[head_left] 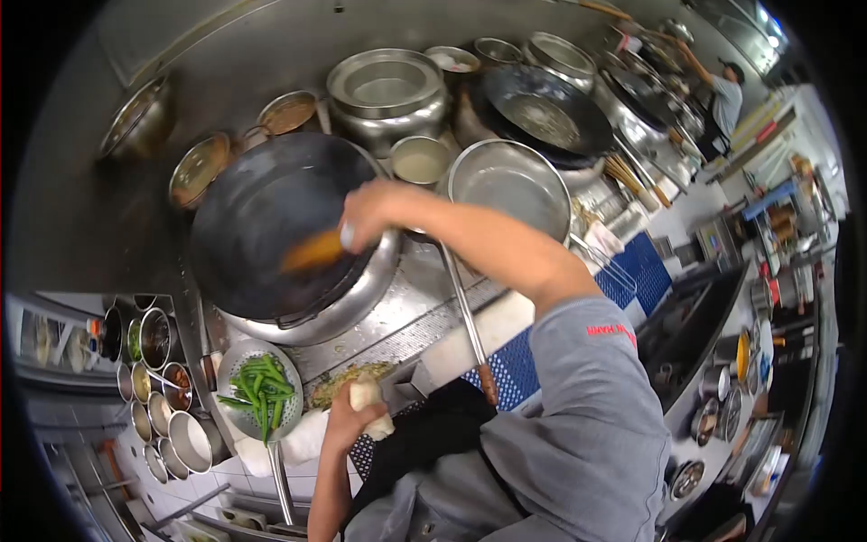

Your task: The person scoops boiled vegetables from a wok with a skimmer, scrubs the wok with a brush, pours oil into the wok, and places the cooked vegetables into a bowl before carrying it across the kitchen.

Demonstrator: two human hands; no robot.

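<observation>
Over the right side of a large black wok [262, 199], my right hand [368, 215] is closed around the handle end of a blurred orange-brown brush or scrubber [313, 251]. My left hand [349, 423] grips a bunched, cream-coloured cloth [368, 406] close to my body, at the counter's front edge. Left of that hand, green peppers [262, 390] lie in a perforated metal strainer [237, 358], whose handle points down toward the floor. The ladle handle [465, 316] with a wooden end slopes down between my arms.
A steel strainer bowl [510, 185] and a second wok [542, 117] stand to the right. Lidded pots [386, 86] line the back. Several metal containers [190, 441] of ingredients are at the lower left. Another person [725, 101] works at the far upper right.
</observation>
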